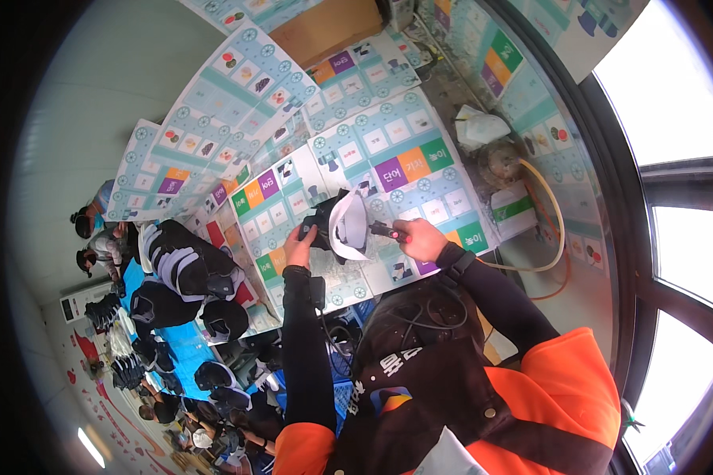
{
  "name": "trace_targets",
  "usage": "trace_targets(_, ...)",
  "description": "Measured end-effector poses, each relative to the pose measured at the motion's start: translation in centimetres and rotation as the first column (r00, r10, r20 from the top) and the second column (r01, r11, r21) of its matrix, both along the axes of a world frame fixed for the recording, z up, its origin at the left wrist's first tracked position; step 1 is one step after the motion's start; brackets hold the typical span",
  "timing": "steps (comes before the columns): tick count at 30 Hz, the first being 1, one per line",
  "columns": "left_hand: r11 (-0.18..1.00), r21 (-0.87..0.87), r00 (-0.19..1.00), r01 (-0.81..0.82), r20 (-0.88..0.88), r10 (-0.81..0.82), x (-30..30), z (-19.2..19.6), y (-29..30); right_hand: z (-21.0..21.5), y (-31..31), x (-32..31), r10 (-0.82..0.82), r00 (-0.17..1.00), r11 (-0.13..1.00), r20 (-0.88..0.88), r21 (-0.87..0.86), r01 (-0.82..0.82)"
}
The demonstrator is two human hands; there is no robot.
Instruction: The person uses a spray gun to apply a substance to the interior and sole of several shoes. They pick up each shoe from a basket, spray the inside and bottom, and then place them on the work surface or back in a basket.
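Observation:
My left hand (299,247) grips the dark edge of a black cap (325,215), holding it over the table. The cap's pale inside (350,225) faces right, toward my other hand. My right hand (425,241) is closed around a small black and red handheld tool (388,231), its black end pointing at the cap and close to it. The picture is too small to tell the tool's exact kind. Beneath both hands lies a tabletop covered with printed sheets (348,154).
Stacked black and grey caps (190,269) stand on the left. A yellow hose (561,237) loops on the right, near a white box with a green band (513,210). A cardboard box (325,32) sits at the back. Other people (103,245) are at the far left.

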State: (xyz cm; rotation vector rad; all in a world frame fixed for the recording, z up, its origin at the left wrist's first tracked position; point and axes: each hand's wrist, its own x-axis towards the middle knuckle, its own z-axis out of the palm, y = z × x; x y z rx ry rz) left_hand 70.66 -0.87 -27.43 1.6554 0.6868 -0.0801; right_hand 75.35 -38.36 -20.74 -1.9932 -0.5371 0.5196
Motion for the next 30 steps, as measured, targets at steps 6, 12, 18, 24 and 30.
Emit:
trace_targets(6, 1.0, -0.013, 1.0, -0.024, 0.003, 0.024, -0.9, 0.0, 0.4, -0.7, 0.4, -0.4, 0.058, 0.998, 0.998, -0.002, 0.008, -0.058)
trace_targets(12, 0.996, -0.067, 0.997, -0.061, -0.048, 0.058, -1.2, 1.2, -0.1, 0.8, 0.5, -0.2, -0.05, 0.999, 0.999, 0.012, 0.004, 0.05)
trace_targets(18, 0.988, -0.112, 0.994, -0.106, -0.025, 0.104, -0.8, 1.0, 0.0, 0.7, 0.7, -0.4, -0.074, 0.997, 0.996, 0.01, -0.052, 0.074)
trace_targets(24, 0.989, -0.106, 0.994, -0.105, -0.016, 0.104, -0.8, 0.6, 0.3, 0.2, 0.7, -1.4, 0.008, 0.999, 0.998, -0.05, -0.064, -0.011)
trace_targets(30, 0.986, -0.119, 0.993, -0.115, -0.027, 0.113, -1.0, 0.5, 0.4, 0.4, 1.0, -1.5, -0.118, 0.993, 0.993, 0.002, -0.002, 0.118)
